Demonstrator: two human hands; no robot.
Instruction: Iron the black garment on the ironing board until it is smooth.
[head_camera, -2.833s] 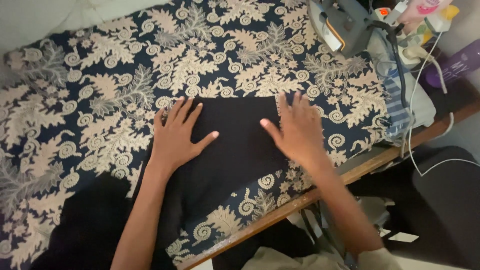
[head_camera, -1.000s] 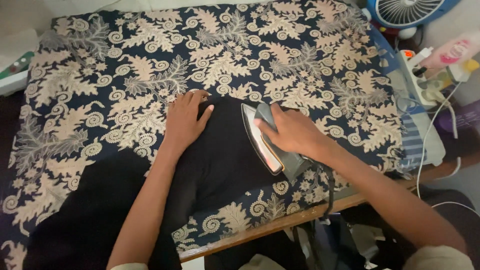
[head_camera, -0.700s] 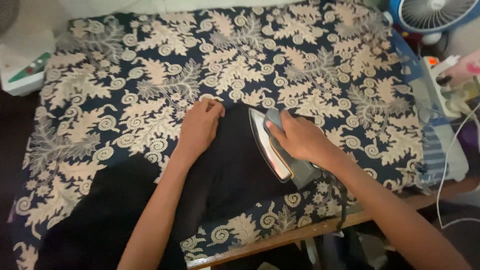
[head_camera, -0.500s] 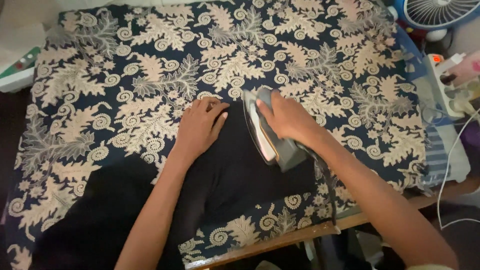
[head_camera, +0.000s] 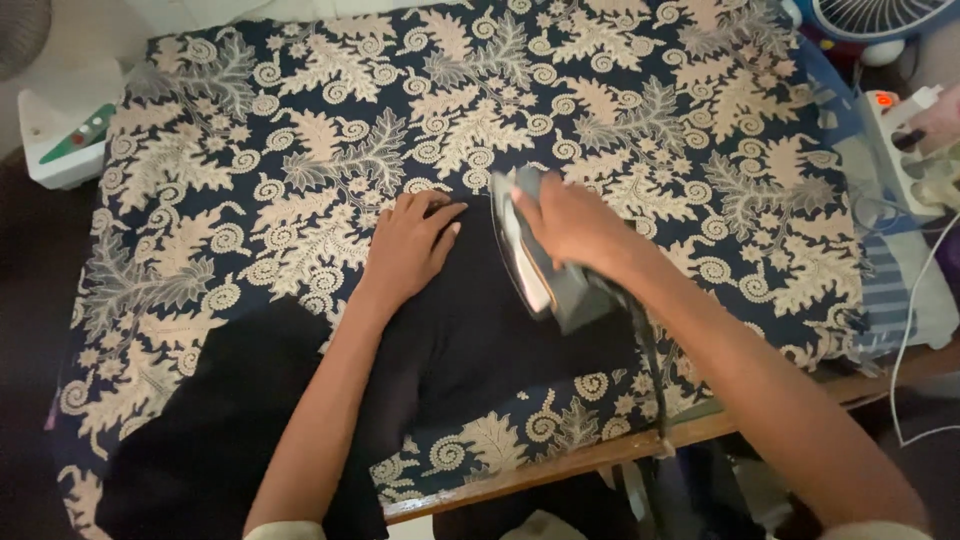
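Note:
A black garment (head_camera: 480, 330) lies flat on a table covered by a dark blue cloth with cream leaf patterns (head_camera: 620, 110). My right hand (head_camera: 575, 220) grips the handle of a grey clothes iron (head_camera: 535, 265), which rests tilted on the garment's far right part. My left hand (head_camera: 410, 245) presses flat on the garment's far left corner, fingers together, just left of the iron. The iron's cord (head_camera: 650, 370) trails down past the table's front edge.
A power strip (head_camera: 900, 125) with plugs and white cables sits at the right edge, a fan (head_camera: 880, 15) behind it. A white box (head_camera: 65, 135) stands at the far left. The wooden table edge (head_camera: 560, 465) runs along the front.
My right hand took up the iron and has slid it away from me across the garment. My left hand shifted up to the garment's far corner.

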